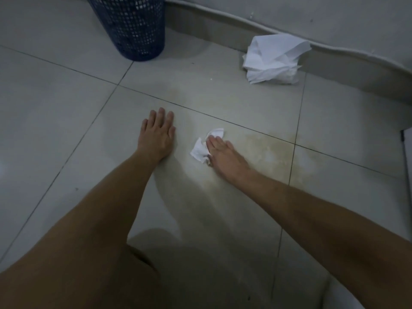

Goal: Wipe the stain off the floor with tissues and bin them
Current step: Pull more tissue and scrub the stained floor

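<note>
No writing shows. The blue mesh bin (131,25) stands by the wall; its contents are unclear. The left hand (157,136) lies flat, open, on the floor (66,103). The right hand (223,156) presses a crumpled tissue (200,150) beside the yellowish stain (265,152), fingers straight. Spare tissues (274,59) lie near the skirting.

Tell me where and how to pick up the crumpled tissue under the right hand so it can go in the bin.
Take the crumpled tissue by its bunched middle, from above. It lies flat on the tiled floor with the right hand already pressing on it, so curling those fingers inward should gather the loose edges into one wad, probably trapping the soiled side inside.
</note>
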A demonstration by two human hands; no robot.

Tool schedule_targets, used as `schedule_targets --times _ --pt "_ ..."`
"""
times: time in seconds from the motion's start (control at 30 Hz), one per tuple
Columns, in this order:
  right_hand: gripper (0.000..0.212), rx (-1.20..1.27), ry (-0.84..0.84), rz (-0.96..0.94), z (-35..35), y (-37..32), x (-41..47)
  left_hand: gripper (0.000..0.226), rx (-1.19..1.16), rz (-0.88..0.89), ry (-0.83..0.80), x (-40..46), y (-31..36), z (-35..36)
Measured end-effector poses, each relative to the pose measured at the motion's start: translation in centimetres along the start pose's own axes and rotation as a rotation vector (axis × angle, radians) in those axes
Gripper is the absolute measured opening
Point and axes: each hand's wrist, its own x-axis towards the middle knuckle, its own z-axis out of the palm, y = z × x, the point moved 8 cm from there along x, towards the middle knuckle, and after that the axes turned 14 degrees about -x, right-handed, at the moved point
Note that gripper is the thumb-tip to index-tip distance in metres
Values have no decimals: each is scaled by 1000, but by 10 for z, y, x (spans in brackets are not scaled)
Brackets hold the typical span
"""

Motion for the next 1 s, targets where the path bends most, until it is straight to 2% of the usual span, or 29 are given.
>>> schedule_targets --times 0.13,0.2,0.27,0.33,0.4,0.5,0.57,0.63,0.73,0.93,1.0 --pt "58 78 -38 81 -4 -30 21 53 33 41 -71 11 8 -13" --pt "57 112 -39 -5 -7 -44 13 52 3 50 -120 17 15 -23" --pt "55 141 -32 -96 -9 -45 0 39 -69 95 -134 12 30 -30" --pt "53 239 -57 -150 -12 -33 -8 29 -152 276 -110 -4 58 -33" --pt "49 349 -84 -214 -22 -20 -14 31 -169 461 -129 -30 86 -30" --pt "36 396 70 -154 -41 17 -10 32 -80 648 -169 -57 111 -14" --pt "41 302 46 -73 -32 38 -1 26 -55 641 -200 -63 115 -6" --pt "52 133 -74 -69 -17 42 9 29 -37 665 -207 -68 116 0" --pt "58 -6 -210 -39 2 45 17 34 -60 681 -213 -68 115 4" --pt "58 -91 -274 -25 4 46 18 19 -123 595 -202 -74 108 8" --pt "58 -85 -290 -27 4 45 16 25 -154 590 -259 -78 105 9"
